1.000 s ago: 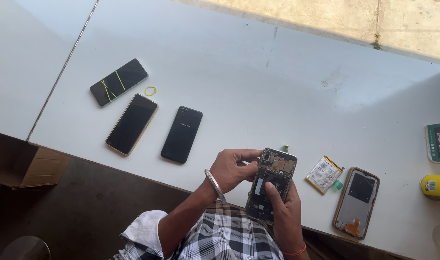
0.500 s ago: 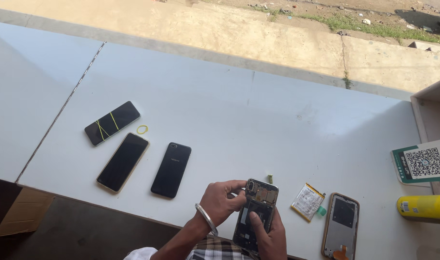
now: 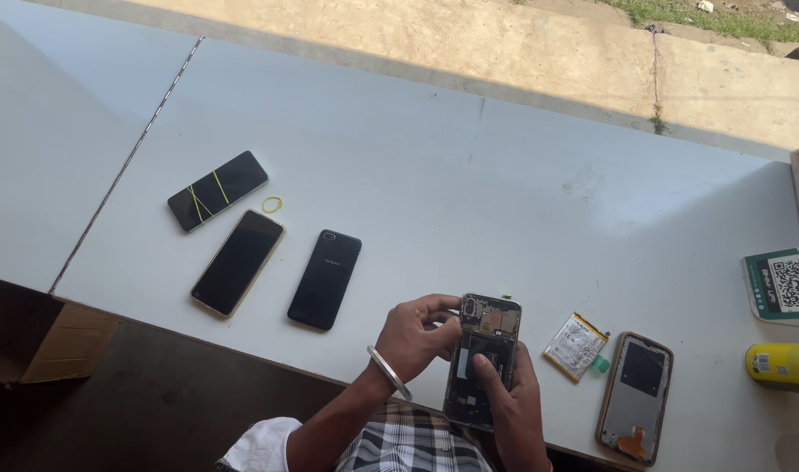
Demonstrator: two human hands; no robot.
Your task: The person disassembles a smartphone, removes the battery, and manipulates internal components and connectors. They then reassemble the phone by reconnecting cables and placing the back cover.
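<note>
1. Holding the opened phone (image 3: 482, 360) over the near edge of the white table (image 3: 469, 175), the left hand (image 3: 414, 336) has its fingers curled closed around the upper left side of the frame.
2. The right hand (image 3: 509, 411) cups the lower half from beneath, with the thumb pressed on the dark area in the middle; both hands are closed on the phone.
3. Good handling, in my judgement, means bracing the frame with the left hand and pressing only lightly on exposed parts.
4. Just right of the right hand lie a flat battery (image 3: 574, 345) and a removed back cover (image 3: 635, 398); best kept apart from the work.
5. Well to the left of the left hand rest three other phones (image 3: 242, 240).
</note>
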